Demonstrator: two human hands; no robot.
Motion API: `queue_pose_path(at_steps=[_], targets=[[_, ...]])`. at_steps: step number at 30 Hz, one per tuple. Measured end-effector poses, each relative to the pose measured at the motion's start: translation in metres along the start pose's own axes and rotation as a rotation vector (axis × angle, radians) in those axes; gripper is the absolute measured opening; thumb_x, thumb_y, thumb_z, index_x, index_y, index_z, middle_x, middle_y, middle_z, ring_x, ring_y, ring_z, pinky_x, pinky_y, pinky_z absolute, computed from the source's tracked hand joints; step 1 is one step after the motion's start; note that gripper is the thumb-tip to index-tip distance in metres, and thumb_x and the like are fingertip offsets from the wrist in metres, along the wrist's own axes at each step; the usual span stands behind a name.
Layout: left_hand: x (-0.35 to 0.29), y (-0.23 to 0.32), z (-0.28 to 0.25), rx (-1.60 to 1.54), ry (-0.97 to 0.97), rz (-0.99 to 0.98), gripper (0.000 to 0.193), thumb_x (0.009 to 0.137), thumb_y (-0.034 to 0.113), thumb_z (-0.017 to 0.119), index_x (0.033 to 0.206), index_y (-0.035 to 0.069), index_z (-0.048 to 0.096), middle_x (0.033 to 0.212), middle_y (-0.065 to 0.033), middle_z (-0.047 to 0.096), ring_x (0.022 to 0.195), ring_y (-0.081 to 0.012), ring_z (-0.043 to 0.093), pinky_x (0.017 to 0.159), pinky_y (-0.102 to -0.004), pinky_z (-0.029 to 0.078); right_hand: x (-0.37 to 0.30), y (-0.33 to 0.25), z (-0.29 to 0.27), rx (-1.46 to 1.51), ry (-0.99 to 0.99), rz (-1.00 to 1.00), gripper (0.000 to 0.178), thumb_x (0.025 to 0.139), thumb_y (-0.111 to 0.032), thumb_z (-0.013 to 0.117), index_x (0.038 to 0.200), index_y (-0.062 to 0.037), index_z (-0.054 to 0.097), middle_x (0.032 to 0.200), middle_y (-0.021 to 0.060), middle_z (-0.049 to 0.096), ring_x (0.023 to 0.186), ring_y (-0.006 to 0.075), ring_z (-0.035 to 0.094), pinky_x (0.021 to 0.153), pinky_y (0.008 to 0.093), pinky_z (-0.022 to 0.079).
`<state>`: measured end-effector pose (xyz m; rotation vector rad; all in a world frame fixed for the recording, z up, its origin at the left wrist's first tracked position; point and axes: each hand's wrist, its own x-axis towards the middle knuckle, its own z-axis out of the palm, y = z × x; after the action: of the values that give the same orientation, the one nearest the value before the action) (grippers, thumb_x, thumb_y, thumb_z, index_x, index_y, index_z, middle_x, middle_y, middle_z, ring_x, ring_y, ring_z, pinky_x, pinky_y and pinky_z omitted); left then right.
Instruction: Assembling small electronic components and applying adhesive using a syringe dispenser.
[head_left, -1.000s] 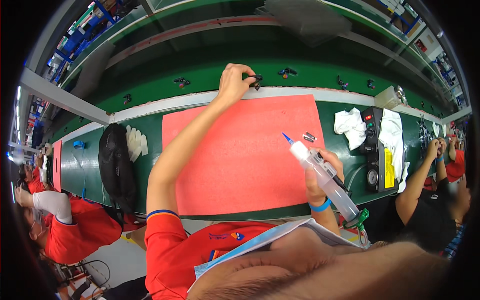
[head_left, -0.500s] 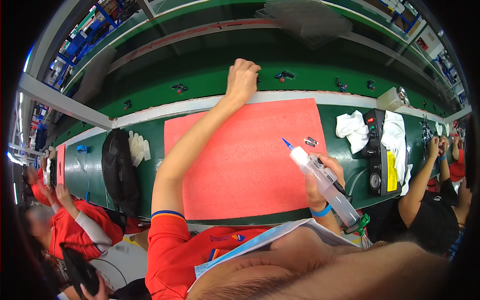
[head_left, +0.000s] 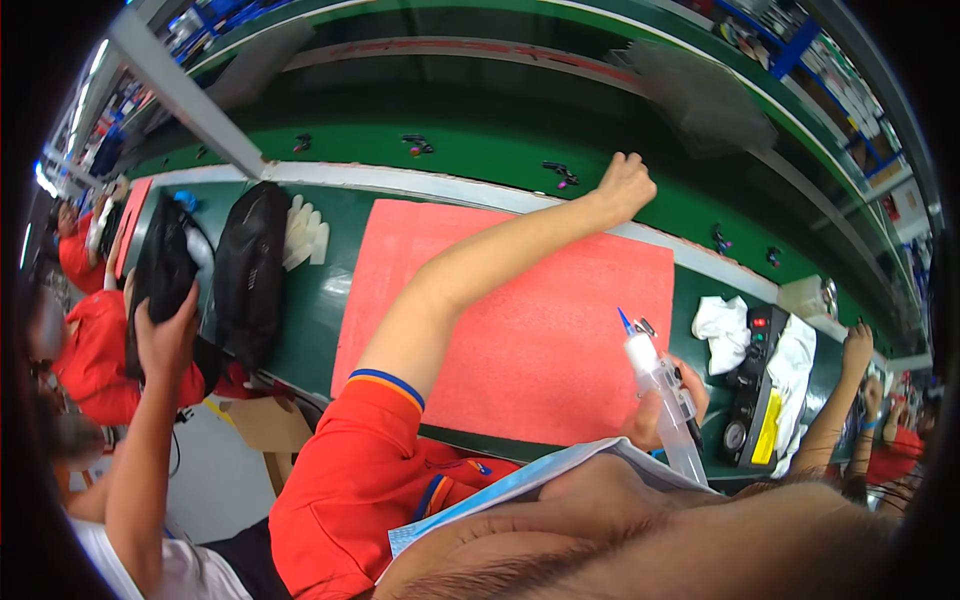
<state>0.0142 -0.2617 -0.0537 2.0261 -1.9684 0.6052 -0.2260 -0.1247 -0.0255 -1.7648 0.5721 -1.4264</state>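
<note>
My left hand (head_left: 625, 187) reaches over the green conveyor belt (head_left: 470, 165) beyond the bench. Its fingers are curled closed, and whatever they may hold is hidden. In my right hand (head_left: 690, 395) is a translucent dispensing syringe (head_left: 682, 440) with a white collar and a blue needle tip, pointing up and away from me over the pink mat (head_left: 510, 350). Beside the needle tip, small dark parts (head_left: 647, 328) lie on the mat. A cluster of small dark parts (head_left: 562, 175) with a magenta spot sits on the belt, left of my left hand.
A black control box (head_left: 750, 400) with a gauge and white cloths (head_left: 722, 330) lie at right, near a clear container (head_left: 805, 297). At left are a black bag (head_left: 252, 270) and pale gloves (head_left: 303, 235). A co-worker's hand (head_left: 165, 340) holds a black bag close by.
My left hand has moved right along the belt. The view has shifted, and the syringe stays in my right hand. At left, a person with a black bag has come closer to the bench.
</note>
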Motion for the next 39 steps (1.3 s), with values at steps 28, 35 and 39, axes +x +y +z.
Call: queue_pose_path(at_steps=[28, 35, 39], targets=[[-0.079, -0.018, -0.065, -1.444, -0.03, -0.802, 0.006, 0.067, 0.002, 0.056, 0.07, -0.003, 0.058, 0.061, -0.0134, 0.059, 0.058, -0.0195, 0.061, 0.052, -0.0281, 0.05, -0.006, 0.028, -0.023, -0.186, 0.006, 0.151, 0.045, 0.071, -0.024, 0.057, 0.1, 0.0081, 0.043, 0.09, 0.0211, 0.051, 0.078, 0.0268, 0.053, 0.067, 0.034, 0.048], [-0.108, -0.026, -0.076, -1.713, -0.217, -0.796, 0.015, 0.075, 0.014, 0.059, 0.08, 0.0, 0.056, 0.072, -0.0085, 0.06, 0.063, -0.0127, 0.06, 0.055, -0.0227, 0.049, -0.004, 0.008, -0.002, -0.119, 0.195, -0.028, 0.044, 0.072, -0.027, 0.057, 0.099, 0.0059, 0.045, 0.09, 0.0186, 0.052, 0.078, 0.0235, 0.052, 0.071, 0.0335, 0.044], [-0.138, -0.022, -0.122, -1.522, -0.422, -0.719, 0.013, 0.079, 0.013, 0.054, 0.08, 0.001, 0.051, 0.068, -0.0066, 0.056, 0.057, -0.0095, 0.054, 0.05, -0.0198, 0.041, 0.005, -0.004, 0.007, -0.066, 0.095, -0.056, 0.044, 0.073, -0.027, 0.056, 0.102, 0.0028, 0.041, 0.09, 0.0184, 0.051, 0.08, 0.0233, 0.052, 0.065, 0.0316, 0.047]])
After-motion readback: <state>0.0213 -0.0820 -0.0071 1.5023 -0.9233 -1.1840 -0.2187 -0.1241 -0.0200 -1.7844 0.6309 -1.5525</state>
